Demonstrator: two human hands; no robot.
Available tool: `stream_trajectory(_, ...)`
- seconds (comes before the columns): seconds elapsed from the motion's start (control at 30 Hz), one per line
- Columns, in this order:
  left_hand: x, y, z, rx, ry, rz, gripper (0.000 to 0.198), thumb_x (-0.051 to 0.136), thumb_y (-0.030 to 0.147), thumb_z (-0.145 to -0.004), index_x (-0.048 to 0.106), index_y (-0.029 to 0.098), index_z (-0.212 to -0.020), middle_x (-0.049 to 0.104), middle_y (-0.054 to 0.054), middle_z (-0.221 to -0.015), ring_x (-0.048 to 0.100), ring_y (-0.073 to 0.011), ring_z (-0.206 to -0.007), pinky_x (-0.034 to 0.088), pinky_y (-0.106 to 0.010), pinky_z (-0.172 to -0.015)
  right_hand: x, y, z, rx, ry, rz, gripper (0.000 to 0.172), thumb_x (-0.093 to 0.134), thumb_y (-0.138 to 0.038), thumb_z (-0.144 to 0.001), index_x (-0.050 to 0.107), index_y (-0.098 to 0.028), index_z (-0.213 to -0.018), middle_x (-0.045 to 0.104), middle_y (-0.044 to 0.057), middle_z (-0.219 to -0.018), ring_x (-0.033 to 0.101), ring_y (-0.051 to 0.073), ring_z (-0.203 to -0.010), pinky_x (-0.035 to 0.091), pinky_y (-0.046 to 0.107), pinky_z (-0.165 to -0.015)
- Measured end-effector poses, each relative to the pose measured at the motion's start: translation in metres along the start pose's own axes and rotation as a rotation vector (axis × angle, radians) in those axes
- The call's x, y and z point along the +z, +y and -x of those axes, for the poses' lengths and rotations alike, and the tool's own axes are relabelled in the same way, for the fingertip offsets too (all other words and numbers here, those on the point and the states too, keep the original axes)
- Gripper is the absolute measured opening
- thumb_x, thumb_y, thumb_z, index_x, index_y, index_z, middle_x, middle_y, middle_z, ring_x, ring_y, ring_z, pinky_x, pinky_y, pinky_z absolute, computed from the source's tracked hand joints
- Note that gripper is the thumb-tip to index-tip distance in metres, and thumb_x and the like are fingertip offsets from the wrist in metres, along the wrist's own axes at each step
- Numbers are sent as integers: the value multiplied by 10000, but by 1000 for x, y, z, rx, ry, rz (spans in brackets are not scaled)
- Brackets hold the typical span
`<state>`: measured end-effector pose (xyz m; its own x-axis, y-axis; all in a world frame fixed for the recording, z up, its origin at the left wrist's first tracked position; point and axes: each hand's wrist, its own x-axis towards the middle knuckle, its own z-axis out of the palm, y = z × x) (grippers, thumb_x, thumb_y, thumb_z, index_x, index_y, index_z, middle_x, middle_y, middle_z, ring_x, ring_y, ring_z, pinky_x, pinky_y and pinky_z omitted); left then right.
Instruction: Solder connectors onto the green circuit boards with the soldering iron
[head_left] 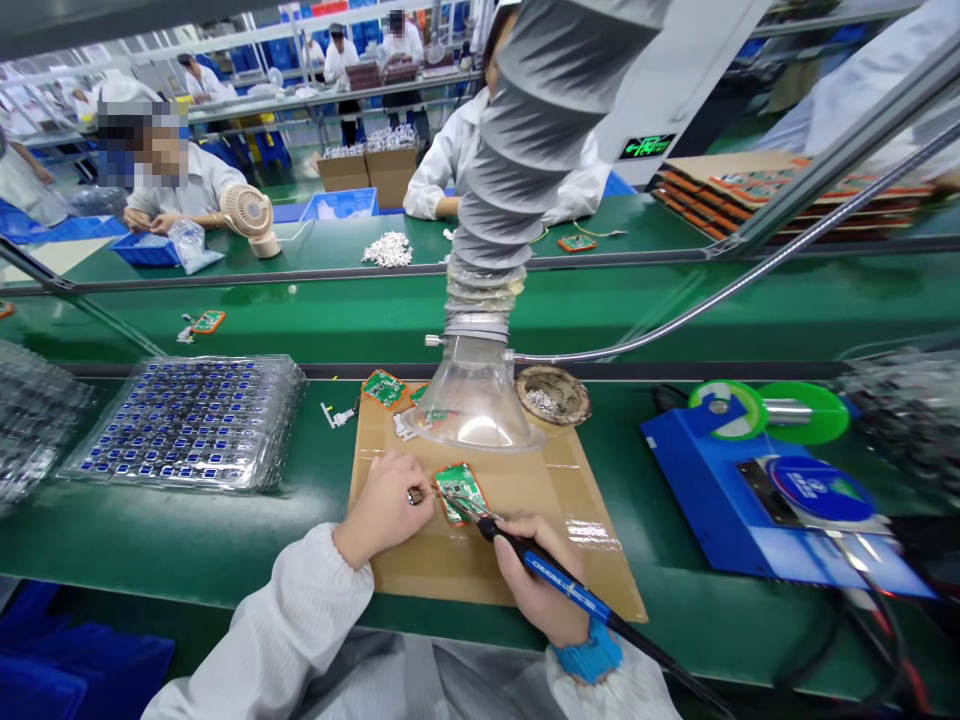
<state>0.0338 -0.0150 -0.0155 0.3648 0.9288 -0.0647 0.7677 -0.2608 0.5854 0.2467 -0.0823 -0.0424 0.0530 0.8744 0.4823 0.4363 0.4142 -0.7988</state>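
A small green circuit board (461,491) lies on a brown cardboard sheet (480,560) in front of me. My left hand (384,508) is closed, pinching a small dark part at the board's left edge. My right hand (541,580) grips a blue soldering iron (555,577) like a pen. Its tip rests on the board. The iron's black cable runs off to the lower right.
A clear fume hood (474,400) on a grey hose hangs over the cardboard, with more green boards (384,388) and a tip-cleaner dish (553,395) beside it. Trays of blue parts (191,420) lie left. A blue soldering station (757,490) stands right. Other workers sit behind.
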Motion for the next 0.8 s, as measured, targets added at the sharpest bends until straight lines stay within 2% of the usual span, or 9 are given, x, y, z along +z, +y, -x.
stream_trajectory(0.33,0,1,0,-9,-4,14,144,624,144,-805,636,197,-672,679,-22,-883,564,-214,-938,357,-368,-836,-4,10,6,70,140,-59,39,654,-248,-904,681,-234,-881,696,13,-783,694,176,-712,560,272,-645)
stream_trajectory(0.47,0,1,0,-14,2,17,141,617,137,-794,636,195,-667,675,-25,-872,563,-212,-928,358,-369,-832,-16,20,6,133,304,-54,145,651,-329,-912,679,-213,-831,675,27,-755,677,192,-685,537,298,-613)
stream_trajectory(0.6,-1,1,1,-15,1,12,146,613,147,-806,633,196,-670,666,-33,-870,564,-216,-933,376,-375,-844,-40,31,-14,145,560,64,261,657,-434,-890,634,-187,-809,639,47,-760,656,207,-666,537,344,-626)
stream_trajectory(0.7,-1,1,3,-1,-16,4,78,648,175,-796,644,199,-722,659,-45,-938,564,-235,-973,395,-388,-863,-50,37,-37,137,580,99,265,648,-432,-889,659,-175,-952,647,43,-776,647,198,-663,537,357,-674)
stream_trajectory(0.8,-2,-1,5,42,-28,14,62,632,150,-791,612,192,-750,637,-62,-989,561,-237,-989,421,-401,-895,-48,46,-53,222,538,107,346,675,-422,-866,674,-169,-1101,698,61,-873,657,192,-696,538,344,-703)
